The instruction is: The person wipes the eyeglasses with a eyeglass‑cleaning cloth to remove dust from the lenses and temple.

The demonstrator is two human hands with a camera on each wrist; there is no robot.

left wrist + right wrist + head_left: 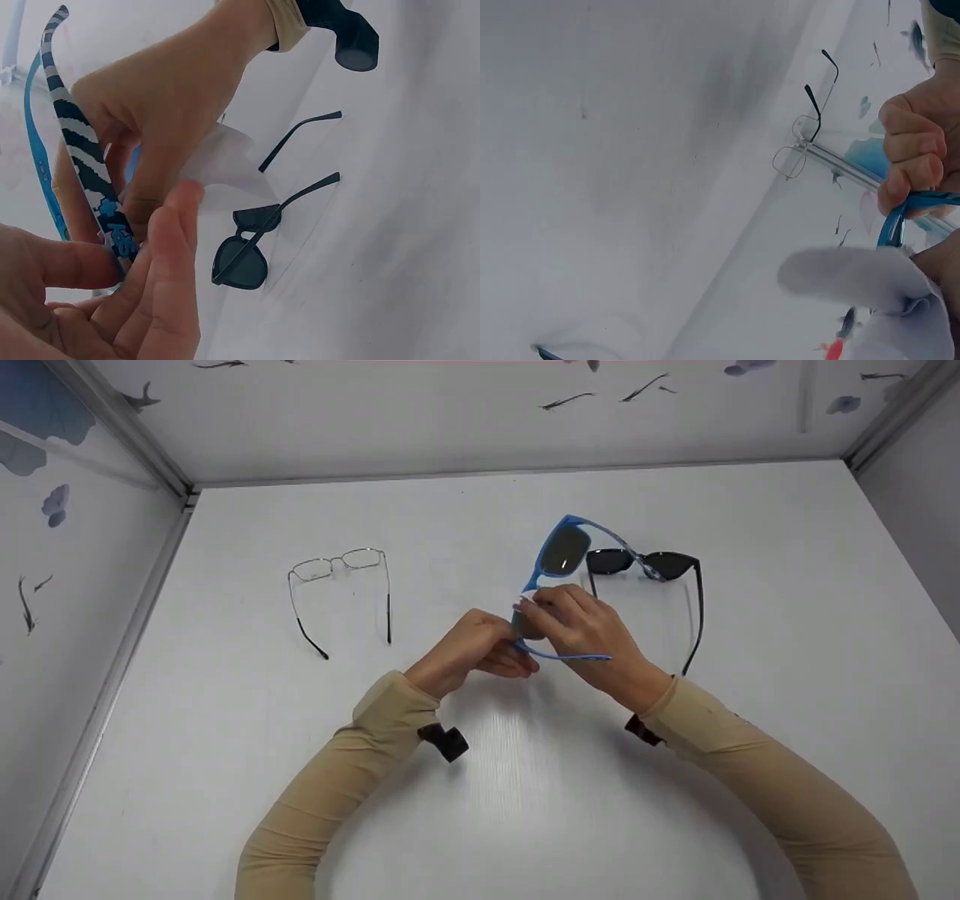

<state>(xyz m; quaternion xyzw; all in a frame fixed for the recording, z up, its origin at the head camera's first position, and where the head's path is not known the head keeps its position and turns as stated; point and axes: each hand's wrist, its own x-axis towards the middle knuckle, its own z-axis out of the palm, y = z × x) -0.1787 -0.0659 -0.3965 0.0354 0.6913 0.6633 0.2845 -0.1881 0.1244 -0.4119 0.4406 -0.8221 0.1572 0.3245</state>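
Observation:
My left hand (484, 643) pinches a pair of blue-framed sunglasses (538, 574) at one end, near the hinge. Both of their arms are unfolded, and the front stands on edge above the table. In the left wrist view, one arm of the blue pair (79, 142) shows dark and white stripes between my thumb and fingers. My right hand (592, 630) holds a white cloth (855, 277) against the lower lens. That lens is partly hidden by the fingers, and the cloth hangs loose below the hand in the right wrist view.
Black sunglasses (673, 565) lie unfolded on the white table (465, 525), behind and right of my right hand. To the left rest thin wire-framed eyeglasses (362, 558) with dark arm tips. Printed panels (420, 420) wall the table at the back and sides.

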